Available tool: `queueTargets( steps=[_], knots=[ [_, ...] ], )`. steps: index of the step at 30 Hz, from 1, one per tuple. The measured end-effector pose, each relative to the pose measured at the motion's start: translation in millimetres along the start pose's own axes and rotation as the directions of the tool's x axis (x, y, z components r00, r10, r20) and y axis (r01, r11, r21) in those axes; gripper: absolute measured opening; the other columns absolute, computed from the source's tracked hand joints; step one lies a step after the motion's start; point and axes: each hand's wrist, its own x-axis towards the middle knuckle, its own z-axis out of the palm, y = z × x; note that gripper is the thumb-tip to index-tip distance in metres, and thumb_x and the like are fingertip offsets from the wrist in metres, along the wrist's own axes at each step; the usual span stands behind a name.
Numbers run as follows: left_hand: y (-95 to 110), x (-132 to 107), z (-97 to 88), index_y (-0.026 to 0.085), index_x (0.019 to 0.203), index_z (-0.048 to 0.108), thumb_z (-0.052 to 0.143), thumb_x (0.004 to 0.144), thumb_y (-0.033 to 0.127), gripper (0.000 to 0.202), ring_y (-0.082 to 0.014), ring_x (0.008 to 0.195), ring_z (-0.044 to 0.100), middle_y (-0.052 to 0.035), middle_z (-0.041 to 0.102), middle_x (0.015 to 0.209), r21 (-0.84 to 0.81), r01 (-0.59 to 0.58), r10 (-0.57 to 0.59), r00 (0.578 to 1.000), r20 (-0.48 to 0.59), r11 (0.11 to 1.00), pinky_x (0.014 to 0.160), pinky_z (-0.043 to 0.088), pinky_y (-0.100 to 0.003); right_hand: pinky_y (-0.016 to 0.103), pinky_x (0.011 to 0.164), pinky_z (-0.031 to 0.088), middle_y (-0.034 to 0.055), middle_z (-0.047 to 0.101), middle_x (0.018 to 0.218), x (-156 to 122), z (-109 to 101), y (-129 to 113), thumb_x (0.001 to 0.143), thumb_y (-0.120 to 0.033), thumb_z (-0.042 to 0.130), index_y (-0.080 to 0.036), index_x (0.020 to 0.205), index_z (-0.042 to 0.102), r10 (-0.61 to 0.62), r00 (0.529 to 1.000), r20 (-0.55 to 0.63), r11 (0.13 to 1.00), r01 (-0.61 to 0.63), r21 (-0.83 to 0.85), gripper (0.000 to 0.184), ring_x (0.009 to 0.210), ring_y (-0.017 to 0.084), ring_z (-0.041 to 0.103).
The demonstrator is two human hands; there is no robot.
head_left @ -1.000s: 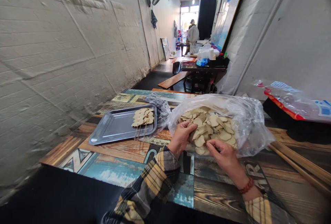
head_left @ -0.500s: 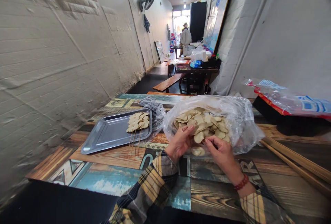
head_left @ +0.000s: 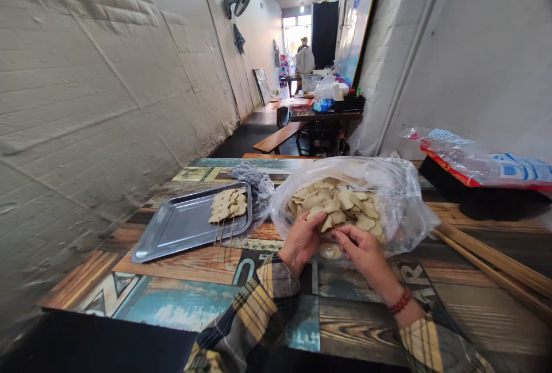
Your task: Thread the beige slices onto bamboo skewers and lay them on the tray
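My left hand (head_left: 302, 241) is closed, thumb on top, on pale beige flat slices (head_left: 323, 209) at the near side of an open clear plastic bag (head_left: 401, 189). My right hand (head_left: 364, 252) pinches a thin skewer, mostly hidden by the fingers, whose end meets the held slices. More slices (head_left: 364, 209) of the same kind fill the bag. To the left, a grey metal tray (head_left: 172, 229) bears several skewered slices (head_left: 228, 203), their bare sticks (head_left: 219, 232) reaching over its near rim.
A bundle of wooden skewers (head_left: 495, 258) lies at the right. Behind it, a red-edged plastic package (head_left: 487, 163) rests on a black container (head_left: 444, 180). A crumpled grey plastic bag (head_left: 254, 180) sits beyond the tray. Farther off are a bench (head_left: 280, 137) and a person (head_left: 303, 45).
My right hand has shifted slightly left, closer to my left hand, bringing the skewer against the held slices. The whole view has drifted slightly; the tray's skewers stay put.
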Motion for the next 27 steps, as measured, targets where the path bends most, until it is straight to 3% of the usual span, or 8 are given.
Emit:
queueTargets(
  steps=[3, 14, 20, 24, 27],
  knots=[
    [3.3, -1.7, 1.3, 0.015, 0.08, 0.072, 0.095, 0.053, 0.033, 0.04, -0.0165, 0.075, 0.063, -0.0031, 0.07, 0.079, -0.009, -0.01, 0.01, 1.0, -0.007, 1.0, 0.075, 0.052, -0.029, 0.025, 0.043, 0.037, -0.0008, 0.059, 0.054, -0.3, 2.7, -2.0, 0.089, -0.056, 0.057, -0.019, 0.078, 0.069, 0.049, 0.998, 0.034, 0.998, -0.051, 0.048, 0.041, 0.045, 0.014, 0.05],
    [-4.9, 0.4, -1.2, 0.014, 0.078, 0.07, 0.097, 0.049, 0.039, 0.047, -0.0148, 0.066, 0.06, -0.0026, 0.069, 0.073, -0.013, -0.004, 0.003, 0.995, -0.099, 1.0, 0.066, 0.048, -0.028, 0.027, 0.054, 0.042, -0.0004, 0.06, 0.056, -3.6, 17.6, -11.8, 0.09, -0.052, 0.054, -0.021, 0.07, 0.066, -0.04, 0.996, -0.083, 0.998, 0.036, -0.055, 0.039, 0.054, 0.016, 0.055],
    [-12.6, 0.7, -1.5, 0.015, 0.086, 0.073, 0.097, 0.05, 0.038, 0.049, -0.0169, 0.073, 0.066, -0.0035, 0.072, 0.078, -0.008, -0.042, 0.041, 0.994, -0.099, 0.999, 0.071, 0.051, -0.029, 0.026, 0.05, 0.04, -0.0015, 0.057, 0.053, -2.5, 16.9, -8.1, 0.089, -0.057, 0.054, -0.02, 0.069, 0.066, -0.025, 0.996, -0.088, 0.999, 0.023, -0.031, 0.043, 0.051, 0.015, 0.052],
    [-6.9, 1.8, -3.7, 0.014, 0.089, 0.073, 0.094, 0.055, 0.044, 0.05, -0.0167, 0.071, 0.065, -0.0046, 0.073, 0.081, -0.005, -0.048, 0.047, 0.997, -0.062, 0.999, 0.067, 0.051, -0.028, 0.026, 0.051, 0.04, -0.0014, 0.056, 0.054, -2.3, 12.1, -6.5, 0.089, -0.058, 0.056, -0.02, 0.07, 0.067, -0.008, 0.996, -0.091, 0.999, 0.005, -0.031, 0.044, 0.052, 0.015, 0.051],
    [3.2, 5.9, -9.8, 0.015, 0.09, 0.073, 0.092, 0.058, 0.047, 0.049, -0.0165, 0.072, 0.065, -0.0058, 0.073, 0.086, -0.058, -0.113, 0.108, 0.99, -0.094, 0.992, 0.067, 0.052, -0.027, 0.026, 0.052, 0.039, -0.0006, 0.057, 0.055, -3.0, 9.6, -4.9, 0.088, -0.057, 0.056, -0.019, 0.069, 0.066, -0.009, 0.997, -0.073, 0.999, 0.006, -0.04, 0.044, 0.053, 0.015, 0.052]
  ],
)
